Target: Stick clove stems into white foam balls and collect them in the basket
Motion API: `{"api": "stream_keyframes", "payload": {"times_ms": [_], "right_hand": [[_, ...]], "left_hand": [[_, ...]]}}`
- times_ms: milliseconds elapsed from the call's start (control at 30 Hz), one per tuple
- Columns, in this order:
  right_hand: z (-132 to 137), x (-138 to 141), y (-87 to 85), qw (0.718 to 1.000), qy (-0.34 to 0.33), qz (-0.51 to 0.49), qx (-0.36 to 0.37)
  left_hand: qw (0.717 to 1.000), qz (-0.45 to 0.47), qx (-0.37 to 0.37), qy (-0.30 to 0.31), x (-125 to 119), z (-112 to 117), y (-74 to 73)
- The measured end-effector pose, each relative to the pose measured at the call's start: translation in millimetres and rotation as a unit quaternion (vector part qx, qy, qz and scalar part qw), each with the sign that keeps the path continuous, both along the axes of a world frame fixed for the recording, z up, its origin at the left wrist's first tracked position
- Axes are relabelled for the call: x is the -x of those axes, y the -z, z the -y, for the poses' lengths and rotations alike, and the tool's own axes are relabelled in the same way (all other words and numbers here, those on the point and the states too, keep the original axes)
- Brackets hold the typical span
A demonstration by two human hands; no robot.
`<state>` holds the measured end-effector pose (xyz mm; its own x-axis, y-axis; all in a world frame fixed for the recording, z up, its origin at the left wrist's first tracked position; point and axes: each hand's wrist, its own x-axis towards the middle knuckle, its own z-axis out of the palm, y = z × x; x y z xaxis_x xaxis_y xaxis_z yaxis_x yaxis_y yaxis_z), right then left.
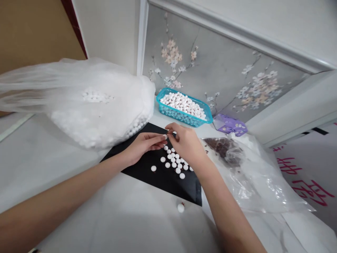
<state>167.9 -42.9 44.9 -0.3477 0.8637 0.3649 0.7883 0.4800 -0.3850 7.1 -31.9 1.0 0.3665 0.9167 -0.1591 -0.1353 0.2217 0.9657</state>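
Note:
My left hand (pixel 143 146) and my right hand (pixel 185 142) meet above a black mat (pixel 158 181) on the white table. Between its fingertips the left hand pinches a small white bead (pixel 164 136). The right hand's fingers are curled in a pinch against the same bead; what they hold is too small to name. Several white beads (pixel 175 162) lie scattered on the mat under the hands. One more white bead (pixel 180 208) lies on the table just off the mat's front edge.
A big clear plastic bag of white beads (pixel 86 102) lies at the left. A turquoise basket (pixel 184 117) full of white beads stands behind the mat by a flowered wall panel. At the right lie a purple packet (pixel 229 124) and a clear bag with dark small pieces (pixel 226 149).

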Motion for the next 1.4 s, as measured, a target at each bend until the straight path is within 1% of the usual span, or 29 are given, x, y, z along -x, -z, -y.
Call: {"api": "stream_keyframes", "payload": {"times_ms": [200, 400, 533, 700, 767, 967, 1200, 1400], "right_hand": [[5, 3, -5.6, 0.99, 0.006, 0.134, -0.041], [6, 6, -3.1, 0.979, -0.013, 0.195, -0.058], [4, 5, 2.4, 0.982, -0.027, 0.18, -0.052], [1, 1, 7.3, 0.995, -0.025, 0.09, -0.047], [0, 0, 6.6, 0.996, -0.022, 0.073, -0.044], [2, 0, 4.0, 0.995, -0.038, 0.085, -0.038], [0, -1, 7.1, 0.993, -0.041, 0.093, -0.059], [0, 1, 9.7, 0.991, -0.045, 0.104, -0.064]], "left_hand": [[1.0, 0.025, 0.012, -0.007, 0, -1, 1.2], [0.997, 0.067, 0.029, -0.01, 0, -3, 3.1], [0.996, 0.078, 0.043, -0.009, 1, -4, 4.2], [0.995, 0.078, 0.06, -0.009, 1, -5, 5.6], [0.995, 0.081, 0.064, -0.008, 0, -5, 5.8], [0.992, 0.093, 0.081, -0.017, 0, -4, 3.9], [0.991, 0.1, 0.088, -0.021, 0, -3, 1.7], [0.99, 0.109, 0.083, -0.015, 0, -5, 3.9]]}}
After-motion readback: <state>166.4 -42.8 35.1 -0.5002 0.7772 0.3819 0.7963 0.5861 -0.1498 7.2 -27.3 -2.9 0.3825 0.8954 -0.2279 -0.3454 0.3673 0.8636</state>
